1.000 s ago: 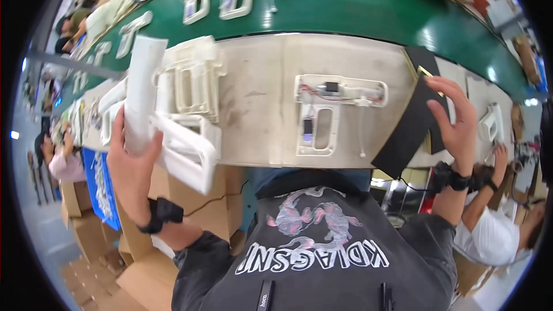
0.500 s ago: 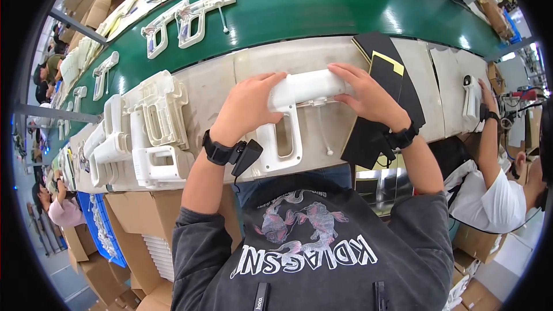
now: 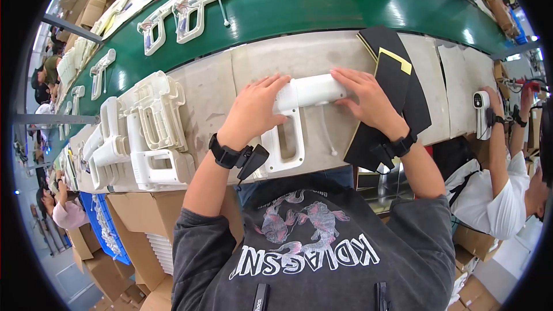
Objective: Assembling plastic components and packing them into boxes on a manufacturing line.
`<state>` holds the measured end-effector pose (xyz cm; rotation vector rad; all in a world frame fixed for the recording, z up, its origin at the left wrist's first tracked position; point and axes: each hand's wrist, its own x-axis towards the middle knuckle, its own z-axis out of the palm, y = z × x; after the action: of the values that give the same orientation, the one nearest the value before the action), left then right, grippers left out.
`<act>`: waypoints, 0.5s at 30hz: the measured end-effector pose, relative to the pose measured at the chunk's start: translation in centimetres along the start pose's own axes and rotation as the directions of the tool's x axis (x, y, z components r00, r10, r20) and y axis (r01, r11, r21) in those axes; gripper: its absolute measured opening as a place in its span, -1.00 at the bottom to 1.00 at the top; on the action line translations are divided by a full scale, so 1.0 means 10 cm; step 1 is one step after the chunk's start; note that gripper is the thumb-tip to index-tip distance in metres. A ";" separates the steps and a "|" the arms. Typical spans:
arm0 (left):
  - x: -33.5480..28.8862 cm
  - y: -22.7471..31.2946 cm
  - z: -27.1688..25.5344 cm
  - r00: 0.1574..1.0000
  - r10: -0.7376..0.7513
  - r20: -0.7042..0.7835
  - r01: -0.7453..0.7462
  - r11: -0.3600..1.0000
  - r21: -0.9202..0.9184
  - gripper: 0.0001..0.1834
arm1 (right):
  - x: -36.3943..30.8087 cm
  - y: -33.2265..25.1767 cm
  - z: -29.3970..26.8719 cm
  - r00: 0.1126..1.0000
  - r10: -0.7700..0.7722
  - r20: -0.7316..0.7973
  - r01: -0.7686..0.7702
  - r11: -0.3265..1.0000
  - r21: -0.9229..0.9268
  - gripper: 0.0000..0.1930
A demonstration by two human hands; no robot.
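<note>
A white plastic gun-shaped housing [image 3: 315, 90] with a looped handle lies over the table in front of me, its barrel running left to right. My left hand [image 3: 257, 106] is closed round the barrel's left end, above the handle loop. At the opposite end my right hand [image 3: 368, 101] grips the barrel, thumb below and fingers on top. From the barrel's underside a thin white cord [image 3: 329, 132] hangs toward me and ends in a small knob. My palms hide both barrel ends.
White housing shells [image 3: 155, 121] are piled left. Black foam sheets [image 3: 394, 89] lie by my right hand. Beyond the table runs a green conveyor [image 3: 299, 3] carrying open gun-shaped housings [image 3: 190, 14] with wires. A co-worker [image 3: 498, 184] at right holds a white device [image 3: 481, 112].
My hands and the housing have shifted slightly right, and the fitting under the barrel shows less. The co-worker's white device has turned, and that person's other hand has risen.
</note>
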<state>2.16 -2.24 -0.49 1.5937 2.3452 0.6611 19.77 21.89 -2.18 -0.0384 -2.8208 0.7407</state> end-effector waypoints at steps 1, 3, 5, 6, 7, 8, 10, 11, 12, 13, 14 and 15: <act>0.02 0.00 -0.02 1.000 -0.002 0.002 0.002 1.000 -0.001 -0.12 | 0.01 0.02 -0.01 1.000 0.001 0.002 -0.001 1.000 0.002 -0.30; 0.13 -0.02 -0.10 0.972 -0.103 0.210 0.113 0.993 -0.034 -0.08 | 0.08 0.09 -0.08 0.995 -0.075 0.063 0.077 0.997 -0.031 -0.27; 0.21 -0.06 -0.14 0.952 -0.127 0.278 0.145 0.988 -0.048 -0.04 | 0.21 0.10 -0.16 0.987 -0.064 0.148 0.060 0.998 0.029 -0.26; 0.23 -0.07 -0.17 0.927 -0.145 0.346 0.177 0.982 -0.062 0.01 | 0.27 0.11 -0.18 0.971 -0.053 0.234 0.034 0.996 0.086 -0.25; 0.25 -0.09 -0.16 0.929 -0.141 0.342 0.171 0.983 -0.060 0.01 | 0.31 0.11 -0.19 0.972 -0.054 0.229 0.036 0.996 0.081 -0.25; 0.26 -0.12 -0.14 0.929 -0.135 0.344 0.165 0.984 -0.060 0.02 | 0.37 0.12 -0.17 0.953 -0.016 0.304 0.000 0.998 0.055 -0.22; 0.27 -0.14 -0.08 0.932 -0.111 0.345 0.140 0.988 -0.060 0.04 | 0.45 0.14 -0.12 0.931 0.036 0.364 -0.044 0.999 0.014 -0.19; 0.27 -0.13 -0.05 0.939 -0.113 0.325 0.155 0.982 -0.104 0.02 | 0.49 0.15 -0.08 0.934 -0.058 0.354 0.077 0.996 -0.040 -0.17; 0.27 -0.11 -0.03 0.945 -0.114 0.306 0.166 0.975 -0.149 0.01 | 0.52 0.14 -0.04 0.925 -0.149 0.350 0.193 0.976 -0.096 -0.14; 0.26 -0.10 -0.04 0.948 -0.090 0.306 0.141 0.979 -0.150 0.01 | 0.53 0.12 0.02 0.932 -0.131 0.338 0.178 0.977 -0.114 -0.14; 0.25 -0.09 -0.03 0.951 -0.100 0.294 0.140 0.983 -0.121 0.00 | 0.54 0.11 0.06 0.923 -0.184 0.338 0.240 0.962 -0.131 -0.14; 0.24 -0.07 -0.02 0.954 -0.107 0.281 0.138 0.986 -0.093 -0.02 | 0.54 0.12 0.07 0.910 -0.235 0.340 0.299 0.942 -0.150 -0.13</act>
<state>0.59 -0.24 -0.48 1.3800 2.1437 0.4975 14.32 23.09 -2.23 0.4706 -3.1011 0.4302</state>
